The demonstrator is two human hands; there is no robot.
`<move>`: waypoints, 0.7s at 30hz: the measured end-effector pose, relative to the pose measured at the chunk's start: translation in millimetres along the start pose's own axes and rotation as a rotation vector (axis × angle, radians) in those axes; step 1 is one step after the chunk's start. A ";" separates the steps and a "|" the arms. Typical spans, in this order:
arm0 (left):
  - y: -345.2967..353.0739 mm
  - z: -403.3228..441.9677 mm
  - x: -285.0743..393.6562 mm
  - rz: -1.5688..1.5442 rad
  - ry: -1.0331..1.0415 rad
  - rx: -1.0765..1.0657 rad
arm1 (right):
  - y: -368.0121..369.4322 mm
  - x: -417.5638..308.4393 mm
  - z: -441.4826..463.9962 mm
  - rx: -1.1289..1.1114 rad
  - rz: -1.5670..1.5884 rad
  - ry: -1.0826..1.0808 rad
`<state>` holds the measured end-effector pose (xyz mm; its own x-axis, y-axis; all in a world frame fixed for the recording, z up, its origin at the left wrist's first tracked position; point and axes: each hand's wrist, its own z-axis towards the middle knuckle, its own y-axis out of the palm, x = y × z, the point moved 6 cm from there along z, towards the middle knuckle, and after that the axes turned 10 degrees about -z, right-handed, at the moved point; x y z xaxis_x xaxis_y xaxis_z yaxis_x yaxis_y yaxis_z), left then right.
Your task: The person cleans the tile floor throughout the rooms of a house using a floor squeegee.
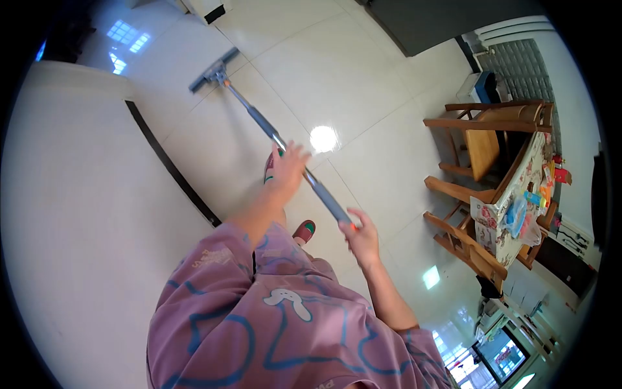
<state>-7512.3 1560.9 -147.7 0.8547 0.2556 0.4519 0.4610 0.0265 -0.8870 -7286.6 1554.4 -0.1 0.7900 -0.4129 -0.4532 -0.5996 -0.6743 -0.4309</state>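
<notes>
A grey mop [262,121] slants across the tiled floor, its flat head [214,70] resting on the tiles at the upper left. My left hand [289,170] is at the middle of the pole, its fingers spread and slightly blurred, with the palm side against or close to the metal. Lower right, my right hand [361,238] is closed round the top end of the grey handle. Below the pole, a red shoe [305,230] shows on one foot, and the other foot is partly hidden behind my left hand.
A white wall [71,214] with a black baseboard [170,162] stands at left. Wooden chairs [466,249] surround a table with a flowered cloth [484,227] at right, holding bags and bottles. A dark panel [453,23] is at the top right.
</notes>
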 end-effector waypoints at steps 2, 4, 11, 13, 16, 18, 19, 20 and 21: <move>-43.2 59.6 -19.5 -0.020 -0.092 0.147 | 2.1 -58.5 40.7 0.010 0.065 -0.053; -47.2 111.9 -38.8 -0.049 -0.038 0.159 | -5.0 -99.6 67.2 -0.016 0.098 -0.029; 20.4 113.1 9.0 0.217 0.340 -0.655 | -7.6 -53.5 24.3 -0.092 0.239 0.197; 37.4 76.3 46.4 0.204 0.472 -0.823 | -17.1 -27.5 -22.2 -0.086 0.218 0.306; 42.1 20.0 108.6 -0.040 0.658 -1.047 | -32.6 39.2 -92.8 -0.025 0.313 0.306; 25.8 -19.9 158.6 -0.180 0.777 -1.323 | -54.3 61.2 -148.6 -0.017 0.224 0.391; 23.3 -44.7 182.1 -0.230 0.898 -1.408 | -69.0 68.1 -180.6 -0.011 0.162 0.446; -4.5 -56.0 202.9 -0.331 0.941 -1.374 | -80.4 70.5 -204.7 -0.002 0.110 0.477; -1.8 -77.9 221.6 -0.560 1.024 -1.319 | -89.8 73.8 -225.2 0.007 0.058 0.488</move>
<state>-7305.1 1542.2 -38.6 0.0944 -0.1786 0.9794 0.1502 -0.9700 -0.1913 -7145.7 1446.5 180.9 0.7219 -0.6894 -0.0588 -0.6440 -0.6383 -0.4217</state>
